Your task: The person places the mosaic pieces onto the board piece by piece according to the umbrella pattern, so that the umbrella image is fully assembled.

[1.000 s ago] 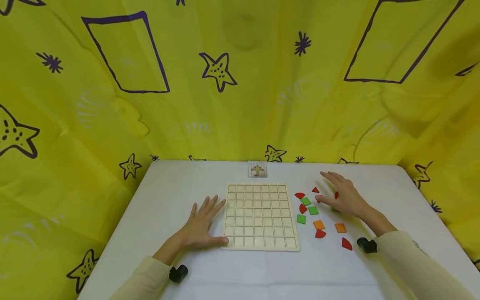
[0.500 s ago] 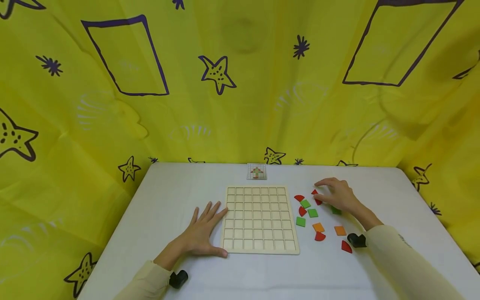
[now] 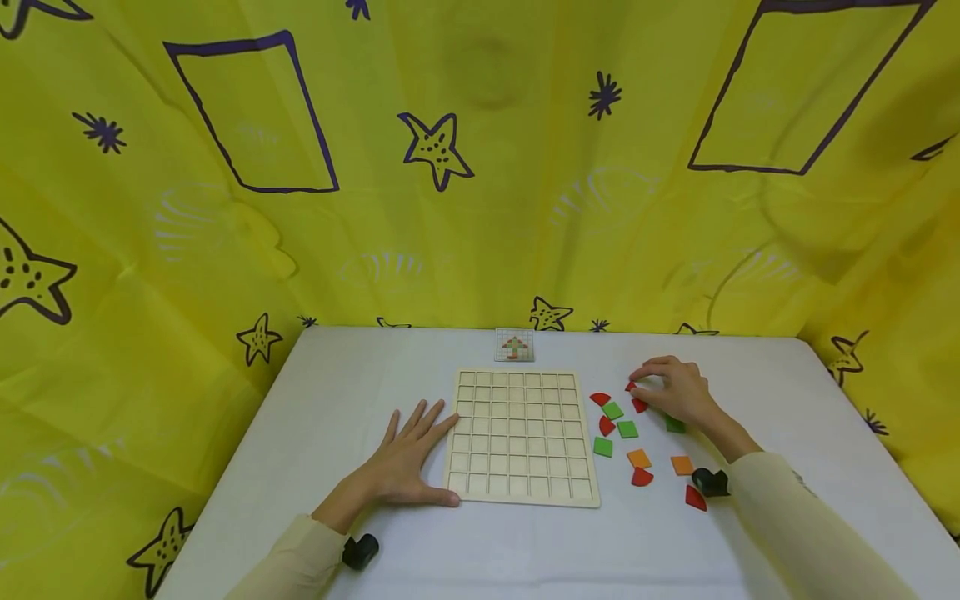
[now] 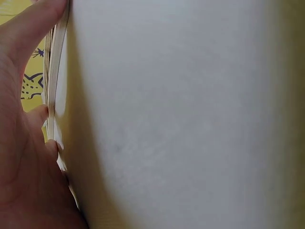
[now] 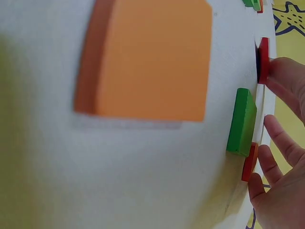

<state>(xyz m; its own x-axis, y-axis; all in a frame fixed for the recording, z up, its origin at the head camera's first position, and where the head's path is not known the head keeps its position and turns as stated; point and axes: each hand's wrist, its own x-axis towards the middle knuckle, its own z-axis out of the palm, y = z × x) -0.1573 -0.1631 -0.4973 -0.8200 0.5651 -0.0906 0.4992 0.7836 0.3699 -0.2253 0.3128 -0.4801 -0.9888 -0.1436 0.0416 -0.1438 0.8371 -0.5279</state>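
Note:
My left hand [image 3: 405, 467] lies spread at the left side of a wooden grid board [image 3: 525, 437], fingertips and thumb touching its edge. In the left wrist view the palm [image 4: 28, 167] stands beside the board's thin edge. My right hand [image 3: 678, 392] has its thumb and index finger closed round a small red triangle [image 3: 631, 387] on the table. Just below the thumb lies a red quarter-circle piece [image 3: 640, 406]. The right wrist view shows the fingers [image 5: 281, 138] near a red piece [image 5: 263, 60] and a green square [image 5: 242, 121].
Several green squares [image 3: 603, 447], orange squares [image 3: 682, 465] and red quarter-circles [image 3: 696, 497] lie scattered right of the board. A small pattern card [image 3: 514, 344] sits behind it on the white table [image 3: 360, 367]. A yellow curtain [image 3: 480, 233] surrounds the table.
My right hand has moved left and its thumb and index finger have closed in on the red triangle. The left hand stays at the board's edge.

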